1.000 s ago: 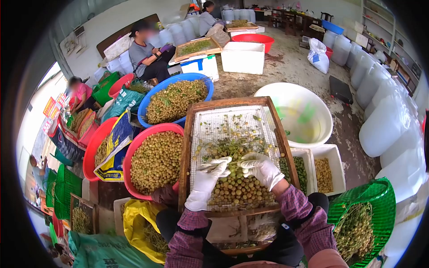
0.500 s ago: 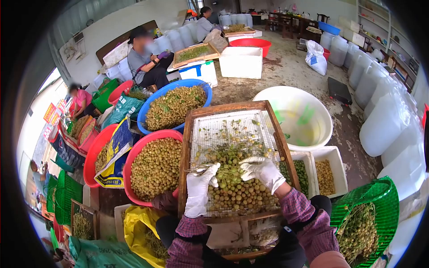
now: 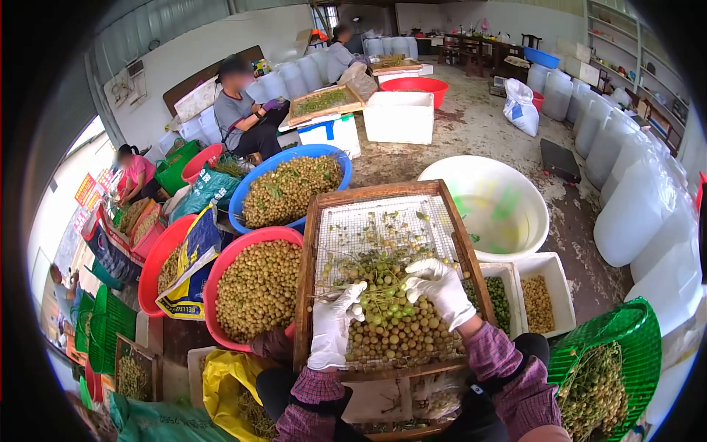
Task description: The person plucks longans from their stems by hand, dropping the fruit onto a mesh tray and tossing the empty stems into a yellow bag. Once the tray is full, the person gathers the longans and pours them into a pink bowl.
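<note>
A wooden-framed wire mesh screen (image 3: pixel 324 243) lies in front of me, with round yellow-brown fruits (image 3: pixel 398 340) piled on its near half. Over the pile hangs a stemmed bunch of small green fruits (image 3: pixel 383 300), between my two white-gloved hands. My left hand (image 3: pixel 336 324) is closed at the bunch's left side, fingers curled round its stems. From the right, my right hand (image 3: pixel 442 293) has thumb and fingers pinched together at the bunch's edge; the fingertips partly hide what they grip. Loose stems and leaves (image 3: pixel 372 261) lie just beyond the hands on the mesh.
Left of the screen stand a red basin (image 3: pixel 258 283) and a blue basin (image 3: pixel 291 184), both full of fruit. At right are a large white tub (image 3: pixel 508 199), foam boxes (image 3: pixel 549 295) and a green basket (image 3: pixel 633 353) of stems. Several people sit farther back.
The view has tilted slightly upward, so the screen sits lower. The green bunch shows more clearly between my hands, and my right fingers have drawn closer together.
</note>
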Action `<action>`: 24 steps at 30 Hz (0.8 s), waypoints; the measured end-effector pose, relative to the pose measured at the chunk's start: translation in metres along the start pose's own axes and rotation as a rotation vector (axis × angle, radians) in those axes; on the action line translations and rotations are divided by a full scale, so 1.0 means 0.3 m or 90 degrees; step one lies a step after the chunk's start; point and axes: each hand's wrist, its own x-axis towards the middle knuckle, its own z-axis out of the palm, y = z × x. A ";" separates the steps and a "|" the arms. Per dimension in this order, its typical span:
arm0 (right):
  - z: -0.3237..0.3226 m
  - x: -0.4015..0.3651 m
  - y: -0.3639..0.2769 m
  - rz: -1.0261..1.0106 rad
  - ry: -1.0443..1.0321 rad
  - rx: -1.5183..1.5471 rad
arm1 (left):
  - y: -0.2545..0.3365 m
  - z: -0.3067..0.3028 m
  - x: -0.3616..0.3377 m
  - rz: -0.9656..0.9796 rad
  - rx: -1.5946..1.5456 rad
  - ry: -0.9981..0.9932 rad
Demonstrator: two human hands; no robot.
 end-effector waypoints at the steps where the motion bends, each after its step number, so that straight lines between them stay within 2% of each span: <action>1: 0.005 0.001 0.008 -0.016 0.017 -0.030 | -0.001 0.005 0.001 0.014 0.037 0.014; 4: 0.009 0.009 0.043 -0.035 0.108 -0.055 | -0.014 0.036 -0.025 0.074 0.093 0.005; 5: 0.008 0.011 0.050 -0.024 0.150 -0.008 | -0.025 0.042 -0.026 0.091 0.102 -0.001; 8: -0.018 0.013 0.012 0.072 0.081 0.313 | -0.030 0.035 -0.010 0.086 0.069 0.019; 9: -0.044 0.023 0.026 0.023 0.025 0.374 | -0.021 0.017 0.004 0.075 0.051 0.035; 10: -0.060 0.029 0.000 -0.012 -0.012 0.353 | -0.010 0.001 0.011 0.064 0.033 0.051; 12: -0.072 0.016 -0.036 0.033 0.086 0.159 | 0.008 -0.019 0.014 0.077 -0.006 0.042; 15: -0.056 0.018 -0.028 0.225 -0.025 0.162 | 0.011 -0.028 0.017 0.078 -0.022 0.028; 16: -0.036 0.011 -0.025 0.236 -0.070 0.189 | 0.007 -0.027 0.018 0.074 -0.015 0.029; 21: 0.017 -0.013 -0.003 0.215 -0.041 0.029 | -0.013 -0.016 0.019 0.064 0.017 0.036; 24: 0.013 -0.004 0.001 0.258 -0.033 0.121 | -0.020 -0.015 0.014 0.044 0.058 0.006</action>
